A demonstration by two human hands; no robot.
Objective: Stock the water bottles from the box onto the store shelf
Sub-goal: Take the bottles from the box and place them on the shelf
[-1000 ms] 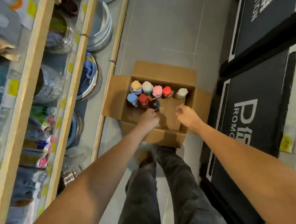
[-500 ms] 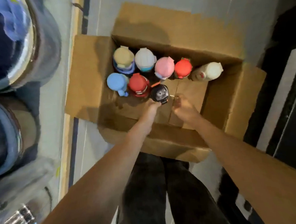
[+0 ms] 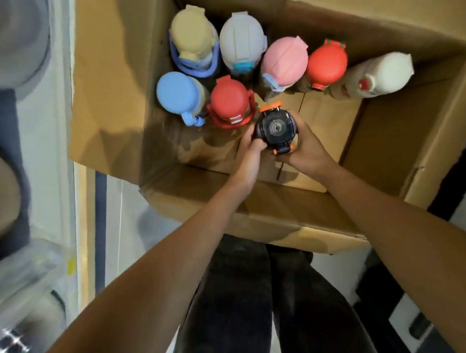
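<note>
On the far left is a blurry shelf [image 3: 21, 282]. Next to it an open box [image 3: 120, 101] sits on the floor. Bottles stand in the far part of the box. From the left there is a blue cap [image 3: 177, 91], a tan cap [image 3: 193, 35], a red cap [image 3: 229, 99], a grey cap [image 3: 242, 39], a pink cap [image 3: 285, 60], another red cap [image 3: 327, 63] and a white cap [image 3: 391, 72] that leans over. Just near of them is a black bottle [image 3: 275, 128]. The left hand [image 3: 248, 151] and right hand [image 3: 303, 145] are wrapped round it, one on each side.
</note>
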